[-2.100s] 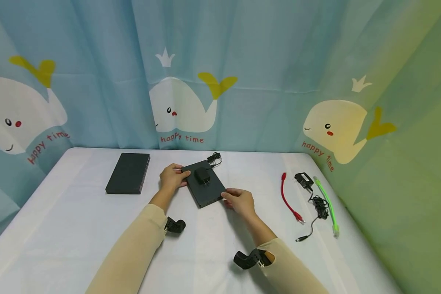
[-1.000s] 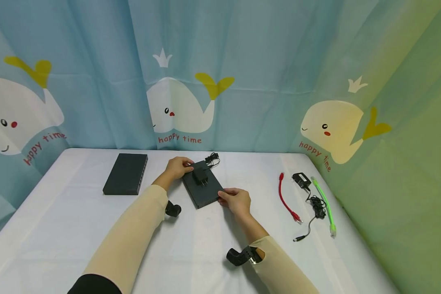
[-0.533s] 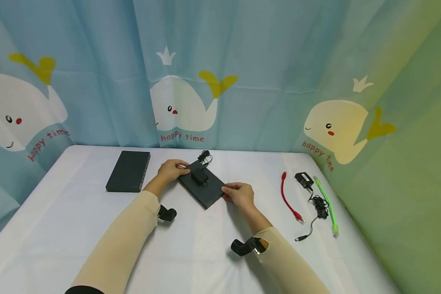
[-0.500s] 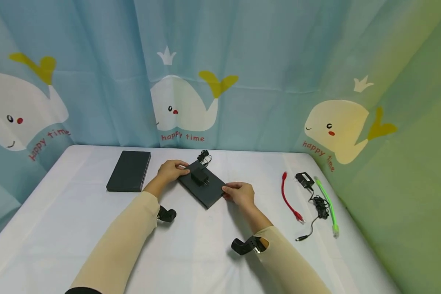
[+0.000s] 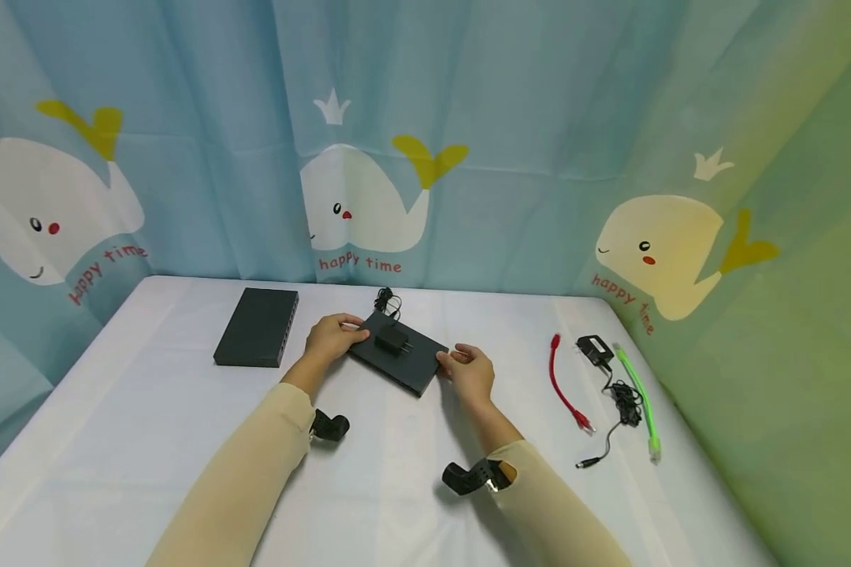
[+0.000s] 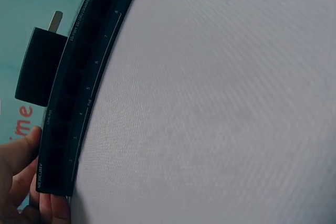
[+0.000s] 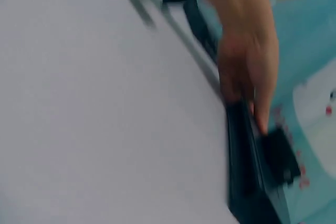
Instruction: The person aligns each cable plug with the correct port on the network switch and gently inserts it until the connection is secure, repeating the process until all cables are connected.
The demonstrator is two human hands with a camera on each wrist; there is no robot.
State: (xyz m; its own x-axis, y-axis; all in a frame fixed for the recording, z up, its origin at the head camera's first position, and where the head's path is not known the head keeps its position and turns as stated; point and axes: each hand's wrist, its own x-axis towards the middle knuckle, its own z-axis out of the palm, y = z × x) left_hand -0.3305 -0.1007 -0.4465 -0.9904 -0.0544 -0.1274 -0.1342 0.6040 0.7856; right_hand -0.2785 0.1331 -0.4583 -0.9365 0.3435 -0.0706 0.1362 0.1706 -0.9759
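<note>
A flat black network switch [image 5: 418,366], labelled MERCURY in the left wrist view with a row of numbered ports along its front, lies slantwise at mid-table. On top of it rests a black plug-in power adapter [image 5: 392,339], prongs pointing right, its bundled cord [image 5: 387,301] trailing off the far side. My left hand [image 5: 328,339] pinches the switch's left end, thumb above and fingers below. At the right corner my right hand [image 5: 472,374] holds the switch with its thumb on the edge; its other fingers are partly hidden. The right wrist view is blurred.
Another flat black box [image 5: 257,327] with ports along its right side lies at the back left. To the right lie a short red network cable [image 5: 555,378], a black power brick [image 5: 596,350] with coiled cord, and a green network cable [image 5: 641,398]. A curtain [image 5: 510,118] hangs behind the table.
Between my hands the switch has turned counterclockwise, its near corner moving right and its right corner moving away. The adapter turned with it, and its cord shifted left.
</note>
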